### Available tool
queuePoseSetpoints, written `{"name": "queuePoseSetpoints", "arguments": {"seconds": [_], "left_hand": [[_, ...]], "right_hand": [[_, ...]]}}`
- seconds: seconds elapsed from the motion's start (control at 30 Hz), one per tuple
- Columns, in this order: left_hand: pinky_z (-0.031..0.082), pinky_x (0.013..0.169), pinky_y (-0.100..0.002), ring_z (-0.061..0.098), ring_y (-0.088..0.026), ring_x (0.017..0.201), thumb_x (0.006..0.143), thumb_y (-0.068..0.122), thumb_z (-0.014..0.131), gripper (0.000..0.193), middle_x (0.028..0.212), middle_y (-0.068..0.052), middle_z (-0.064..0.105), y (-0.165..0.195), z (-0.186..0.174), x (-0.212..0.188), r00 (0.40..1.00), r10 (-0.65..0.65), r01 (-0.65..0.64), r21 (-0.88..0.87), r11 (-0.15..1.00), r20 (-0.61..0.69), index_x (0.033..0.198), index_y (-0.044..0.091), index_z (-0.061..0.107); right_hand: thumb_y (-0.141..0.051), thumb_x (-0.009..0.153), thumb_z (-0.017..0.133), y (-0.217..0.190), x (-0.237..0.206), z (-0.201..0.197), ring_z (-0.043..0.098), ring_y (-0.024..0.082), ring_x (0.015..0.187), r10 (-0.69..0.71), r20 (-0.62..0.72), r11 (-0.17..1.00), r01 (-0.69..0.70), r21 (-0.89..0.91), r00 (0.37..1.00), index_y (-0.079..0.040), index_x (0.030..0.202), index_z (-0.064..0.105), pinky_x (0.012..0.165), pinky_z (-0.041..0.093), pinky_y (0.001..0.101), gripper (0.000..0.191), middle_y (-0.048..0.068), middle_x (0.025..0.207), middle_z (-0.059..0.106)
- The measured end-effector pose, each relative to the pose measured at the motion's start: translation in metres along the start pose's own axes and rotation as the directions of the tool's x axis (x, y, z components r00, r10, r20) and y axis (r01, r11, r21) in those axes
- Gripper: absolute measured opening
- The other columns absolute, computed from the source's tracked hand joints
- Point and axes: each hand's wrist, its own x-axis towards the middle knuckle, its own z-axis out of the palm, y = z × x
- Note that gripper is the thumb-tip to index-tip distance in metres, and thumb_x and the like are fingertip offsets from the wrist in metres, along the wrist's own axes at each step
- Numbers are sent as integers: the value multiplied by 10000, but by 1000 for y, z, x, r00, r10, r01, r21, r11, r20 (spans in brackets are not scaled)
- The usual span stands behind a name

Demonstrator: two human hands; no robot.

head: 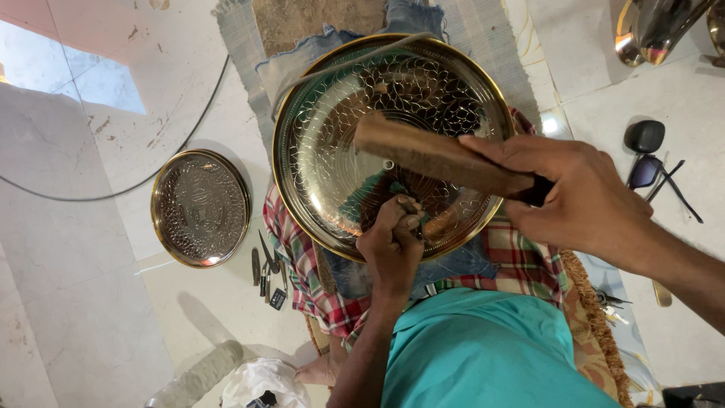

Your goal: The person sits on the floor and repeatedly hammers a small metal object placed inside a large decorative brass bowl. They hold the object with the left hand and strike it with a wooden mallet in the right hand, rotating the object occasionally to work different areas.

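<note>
Pale marble floor (91, 249) all around, with a dark cable (151, 170) curving across it, and we're looking straight down from the head camera. Centre stage is a large brass plate (317, 162) with a gold rim, its face covered in engraved leaf patterns, resting on the person's lap over a red checked cloth (302, 264). Left hand (391, 245) is clenched tight around a small chisel (411, 205), tip pressed to the plate's lower half. Right hand (581, 196) grips a wooden mallet block (438, 155) by its dark end, the block hovering across the plate just above the chisel. Off to the left, a smaller engraved plate (200, 208) lies flat on the floor, with a cluster of small tools (268, 272) just beside it. Sunglasses (649, 170) sit at the right.
</note>
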Motion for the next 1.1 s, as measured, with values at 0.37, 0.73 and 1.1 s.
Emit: {"name": "queuePoseSetpoints", "arguments": {"seconds": [0.37,0.73,1.1], "left_hand": [[529,611,-222,717,-104,769,813,-152,581,342,908,-83,775,-3,-5,0,987,-84,76,60,995,137,1092,-1,708],[615,747,-281,774,-198,875,816,-181,456,425,974,-112,759,-11,-8,3,980,-4,8,-17,1000,200,1128,-6,686],[640,640,-294,798,-211,831,835,-131,535,459,953,-128,783,-17,-20,25,883,137,-211,119,970,448,1196,84,717]], "right_hand": [[-51,659,703,0,-2,-3,624,129,511,-177,35,959,181,-217,984,-358,1501,534,466,470,289,913,11,1155,716],[-82,772,708,19,-13,10,587,104,455,-23,9,970,25,-243,1000,-390,1509,543,371,463,279,816,70,1291,642],[-45,736,681,44,-56,52,655,138,528,-40,-391,963,139,229,920,-172,1466,581,471,541,279,747,124,1157,712]]}}
